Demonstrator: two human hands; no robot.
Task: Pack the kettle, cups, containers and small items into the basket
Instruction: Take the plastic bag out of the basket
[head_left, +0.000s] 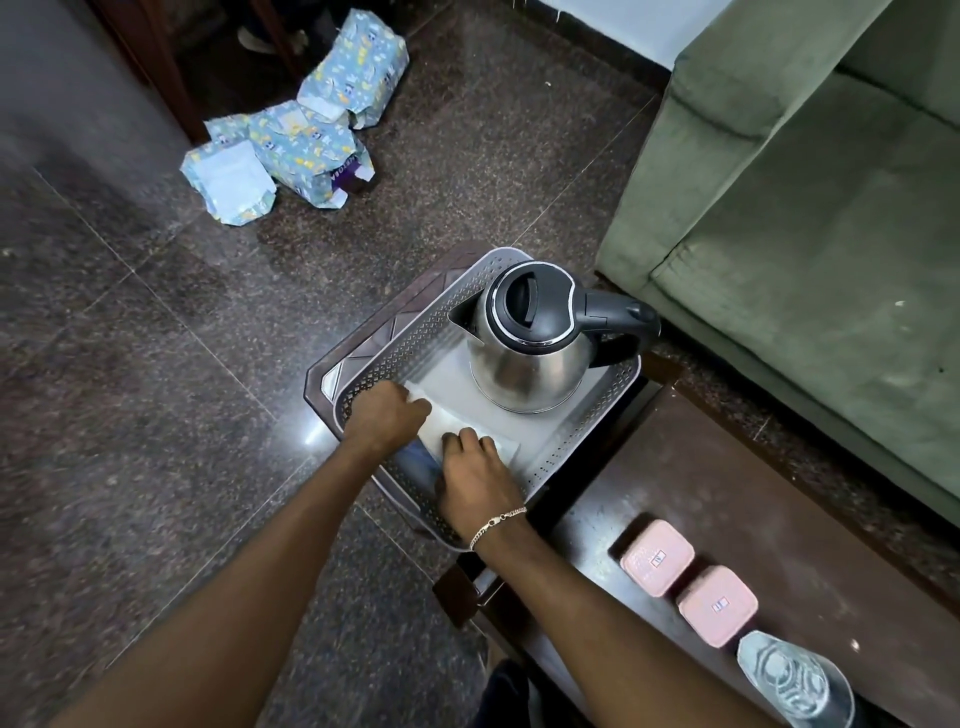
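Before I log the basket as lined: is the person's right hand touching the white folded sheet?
Touching. The head view shows the right hand with fingers down on the white folded sheet inside the grey perforated plastic basket.

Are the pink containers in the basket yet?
No: both pink containers stand on the dark table, outside the basket holding the kettle.

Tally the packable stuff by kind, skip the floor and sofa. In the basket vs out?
kettle: 1, in the basket
white sheet: 1, in the basket
pink containers: 2, on the table
clear cup: 1, on the table
total: 5 (2 in, 3 out)
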